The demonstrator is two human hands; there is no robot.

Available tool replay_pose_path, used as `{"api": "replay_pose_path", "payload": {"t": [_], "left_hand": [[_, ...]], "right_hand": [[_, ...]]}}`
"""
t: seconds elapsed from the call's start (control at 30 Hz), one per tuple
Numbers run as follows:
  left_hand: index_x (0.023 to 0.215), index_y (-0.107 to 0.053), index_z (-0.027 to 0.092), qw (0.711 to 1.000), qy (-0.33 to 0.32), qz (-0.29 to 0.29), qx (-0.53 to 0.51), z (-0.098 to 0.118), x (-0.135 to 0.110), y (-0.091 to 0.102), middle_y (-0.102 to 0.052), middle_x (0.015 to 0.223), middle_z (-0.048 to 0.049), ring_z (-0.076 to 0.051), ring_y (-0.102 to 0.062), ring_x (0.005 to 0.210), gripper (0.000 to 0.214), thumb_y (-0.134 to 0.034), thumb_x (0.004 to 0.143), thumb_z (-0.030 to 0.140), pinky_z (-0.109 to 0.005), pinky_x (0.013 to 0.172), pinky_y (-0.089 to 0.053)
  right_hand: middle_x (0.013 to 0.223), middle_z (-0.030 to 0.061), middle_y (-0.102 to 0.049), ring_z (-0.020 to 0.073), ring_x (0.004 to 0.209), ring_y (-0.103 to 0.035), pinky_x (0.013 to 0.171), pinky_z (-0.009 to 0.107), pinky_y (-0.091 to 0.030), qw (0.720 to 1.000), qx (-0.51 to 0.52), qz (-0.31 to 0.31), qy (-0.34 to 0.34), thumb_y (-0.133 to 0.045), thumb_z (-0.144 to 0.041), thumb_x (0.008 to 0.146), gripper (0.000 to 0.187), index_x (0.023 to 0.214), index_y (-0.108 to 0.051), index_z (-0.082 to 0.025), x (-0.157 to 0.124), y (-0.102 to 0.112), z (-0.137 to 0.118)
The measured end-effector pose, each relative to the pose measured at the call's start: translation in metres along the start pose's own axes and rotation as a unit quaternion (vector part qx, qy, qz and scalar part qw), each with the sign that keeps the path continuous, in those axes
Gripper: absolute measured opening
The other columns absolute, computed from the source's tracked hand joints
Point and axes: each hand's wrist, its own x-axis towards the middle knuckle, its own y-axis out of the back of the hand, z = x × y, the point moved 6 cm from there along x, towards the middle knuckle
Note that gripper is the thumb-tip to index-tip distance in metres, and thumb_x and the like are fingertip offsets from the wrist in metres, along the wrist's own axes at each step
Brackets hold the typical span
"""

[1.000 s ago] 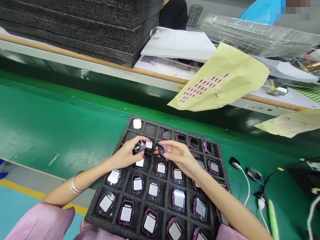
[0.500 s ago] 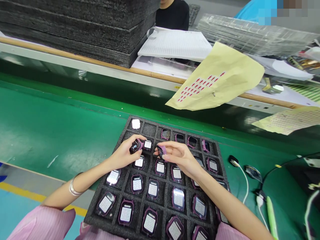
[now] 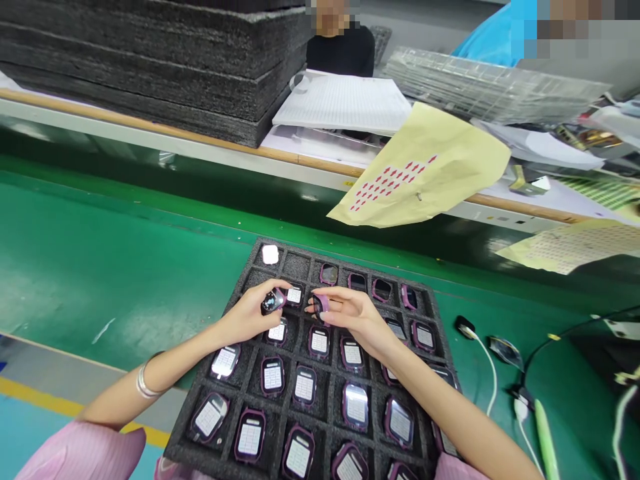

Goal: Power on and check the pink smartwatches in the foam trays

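A black foam tray (image 3: 320, 363) with square compartments lies in front of me, holding several purple-rimmed smartwatch bodies, many with lit white screens. My left hand (image 3: 256, 308) grips a smartwatch (image 3: 273, 301) whose dark screen shows a small lit picture, over the tray's left rear part. Between the thumb and fingers of my right hand (image 3: 350, 312) is a second purple smartwatch (image 3: 321, 306), tilted on edge. A lit watch (image 3: 294, 295) sits in the compartment between my two hands. At the tray's far left corner, one watch (image 3: 270, 254) glows plain white.
Black foam trays (image 3: 150, 67) are stacked on the shelf beyond the green bench (image 3: 100, 253). Yellow paper (image 3: 425, 167) hangs over the shelf edge. To the right lie a charger puck with white cable (image 3: 467, 327) and a green pen-like tool (image 3: 545, 437). A person in black (image 3: 343, 50) sits opposite.
The view has shifted slightly. Both hands keep their watches in nearly the same place, and the watch in my right hand has turned a little more onto its edge.
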Motion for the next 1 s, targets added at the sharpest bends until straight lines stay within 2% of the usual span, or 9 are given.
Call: {"api": "replay_pose_path", "payload": {"t": [0.13,0.3,0.47,0.57,0.67,0.8,0.93,1.0], "left_hand": [[0.121,-0.047,0.017,1.000,0.007,0.023,-0.011,-0.004,0.000,0.004,-0.059,0.115,-0.0070,-0.020,-0.055,0.104,0.043,-0.050,0.078,0.013,-0.035,0.095,-0.042],[0.117,-0.049,0.016,0.999,0.015,0.029,-0.033,-0.006,0.001,0.006,-0.058,0.117,-0.0072,-0.021,-0.054,0.107,0.040,-0.050,0.078,0.013,-0.035,0.097,-0.041],[0.115,-0.052,0.016,0.998,0.026,0.055,-0.023,-0.004,0.001,0.013,-0.060,0.104,-0.0049,-0.019,-0.056,0.095,0.038,-0.051,0.078,0.012,-0.032,0.090,-0.043],[0.115,-0.052,0.017,0.998,0.020,0.061,-0.026,-0.002,-0.002,0.014,-0.059,0.095,-0.0022,-0.016,-0.057,0.083,0.038,-0.053,0.078,0.013,-0.027,0.079,-0.046],[0.116,-0.051,0.019,0.997,0.021,0.046,-0.058,-0.002,-0.004,0.010,-0.056,0.089,-0.0007,-0.012,-0.054,0.067,0.037,-0.054,0.079,0.015,-0.022,0.062,-0.046],[0.119,-0.047,0.020,0.991,0.056,0.023,-0.119,-0.008,-0.004,0.002,-0.054,0.088,0.0002,-0.006,-0.046,0.051,0.040,-0.057,0.081,0.020,-0.018,0.047,-0.041],[0.126,-0.038,0.020,0.968,0.092,-0.024,-0.231,-0.012,0.000,-0.009,-0.053,0.088,0.0006,-0.006,-0.051,0.052,0.055,-0.063,0.077,0.021,-0.020,0.050,-0.047],[0.126,-0.037,0.018,0.952,0.095,-0.039,-0.288,-0.011,0.001,-0.013,-0.055,0.086,-0.0006,-0.010,-0.057,0.059,0.057,-0.063,0.076,0.019,-0.023,0.055,-0.051]], "right_hand": [[0.100,0.0094,-0.071,0.0260,0.100,-0.066,0.091,0.041,-0.049,1.000,0.005,0.005,0.016,-0.078,-0.023,0.070,0.041,0.109,-0.066,-0.019,-0.002,0.000,-0.007],[0.101,0.0091,-0.071,0.0259,0.100,-0.066,0.092,0.041,-0.048,0.999,0.011,0.019,0.028,-0.079,-0.022,0.070,0.040,0.108,-0.066,-0.019,-0.003,-0.001,-0.010],[0.097,0.0087,-0.071,0.0248,0.097,-0.066,0.088,0.037,-0.049,0.999,0.012,0.013,0.031,-0.078,-0.020,0.070,0.039,0.108,-0.066,-0.019,-0.005,-0.002,-0.014],[0.098,0.0091,-0.072,0.0251,0.098,-0.066,0.086,0.036,-0.049,0.999,0.020,-0.005,0.029,-0.077,-0.020,0.072,0.038,0.108,-0.066,-0.019,-0.008,-0.005,-0.018],[0.098,0.0100,-0.072,0.0263,0.099,-0.066,0.086,0.038,-0.049,0.999,0.017,-0.016,0.027,-0.077,-0.021,0.072,0.038,0.108,-0.065,-0.019,-0.009,-0.008,-0.019],[0.098,0.0108,-0.071,0.0267,0.099,-0.066,0.088,0.039,-0.049,1.000,0.019,-0.015,0.009,-0.077,-0.024,0.074,0.039,0.110,-0.064,-0.018,-0.006,-0.007,-0.013],[0.107,0.0109,-0.069,0.0260,0.106,-0.063,0.095,0.044,-0.046,0.997,0.066,-0.034,-0.031,-0.071,-0.027,0.081,0.036,0.115,-0.060,-0.019,-0.004,-0.009,-0.004],[0.108,0.0110,-0.068,0.0256,0.109,-0.062,0.099,0.048,-0.043,0.993,0.101,-0.041,-0.047,-0.069,-0.027,0.083,0.036,0.117,-0.059,-0.019,-0.004,-0.012,-0.002]]}}
